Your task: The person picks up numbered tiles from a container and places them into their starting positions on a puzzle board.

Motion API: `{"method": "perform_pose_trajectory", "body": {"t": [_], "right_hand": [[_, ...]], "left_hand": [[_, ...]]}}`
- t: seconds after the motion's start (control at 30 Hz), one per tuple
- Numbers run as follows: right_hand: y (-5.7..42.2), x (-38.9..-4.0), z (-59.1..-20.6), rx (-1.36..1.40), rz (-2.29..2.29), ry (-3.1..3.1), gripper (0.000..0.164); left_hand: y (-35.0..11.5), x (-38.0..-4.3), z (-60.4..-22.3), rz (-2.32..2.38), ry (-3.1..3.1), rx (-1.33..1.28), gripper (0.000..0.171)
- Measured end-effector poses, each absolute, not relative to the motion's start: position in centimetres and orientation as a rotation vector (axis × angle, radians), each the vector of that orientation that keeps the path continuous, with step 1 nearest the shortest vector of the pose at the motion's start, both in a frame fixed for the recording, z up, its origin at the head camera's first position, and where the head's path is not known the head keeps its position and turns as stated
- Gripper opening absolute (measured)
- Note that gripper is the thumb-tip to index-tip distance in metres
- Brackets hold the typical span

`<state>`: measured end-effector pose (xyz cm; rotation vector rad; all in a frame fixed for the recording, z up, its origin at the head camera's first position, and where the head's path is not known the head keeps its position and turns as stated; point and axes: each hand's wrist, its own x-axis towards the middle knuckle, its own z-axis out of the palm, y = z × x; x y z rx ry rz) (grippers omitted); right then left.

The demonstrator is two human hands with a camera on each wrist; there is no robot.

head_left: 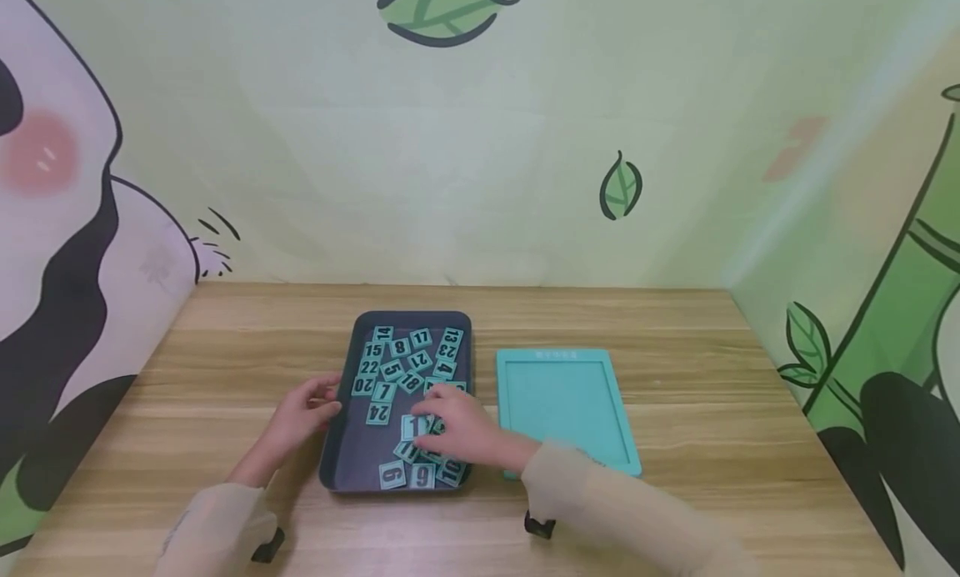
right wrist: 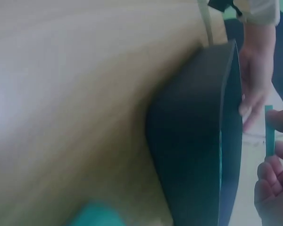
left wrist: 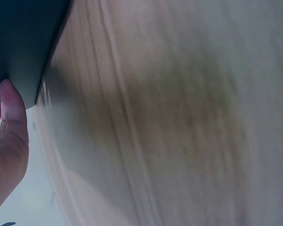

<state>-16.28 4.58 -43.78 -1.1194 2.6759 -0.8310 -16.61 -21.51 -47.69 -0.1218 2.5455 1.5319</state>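
My left hand (head_left: 298, 414) is at the left side of a dark tray (head_left: 348, 460); its thumb (left wrist: 10, 101) touches the tray's outer wall and its fingertips lie along the rim. Over the lower right part of the tray, my right hand (head_left: 465, 427) pinches a teal number tile (head_left: 410, 428) between thumb and fingers. The right wrist view shows this tile (right wrist: 270, 134) edge-on, raised above the rim. Many teal tiles with black numbers lie in the tray, such as a 24 tile (head_left: 378, 413) and a 17 tile (head_left: 421, 338). The right hand hides some of them.
Right of the tray lies a flat teal frame board (head_left: 558, 402) with a raised border; the right forearm crosses its lower left corner. Both stand on a wood-grain table (head_left: 247, 335). Behind the table rises a wall (head_left: 480, 185) with a printed panda and leaves.
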Motion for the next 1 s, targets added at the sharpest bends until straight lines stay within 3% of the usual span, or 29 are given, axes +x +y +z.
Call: {"method": "perform_pose_trajectory", "body": {"t": [0.37, 0.83, 1.0], "right_hand": [[9.1, -20.1, -42.7, -0.819, -0.976, 2.688, 0.035], [12.8, -23.8, -45.6, -0.504, -0.988, 2.772, 0.035], [13.9, -24.4, -47.0, -0.507, -0.94, 2.801, 0.033]], "left_hand": [[-21.9, -16.7, -48.0, 1.532, 2.528, -0.139, 0.044], [-22.0, -16.8, -48.3, 1.561, 2.512, -0.106, 0.044], [-22.0, -16.9, -48.3, 1.553, 2.513, -0.118, 0.044]]}}
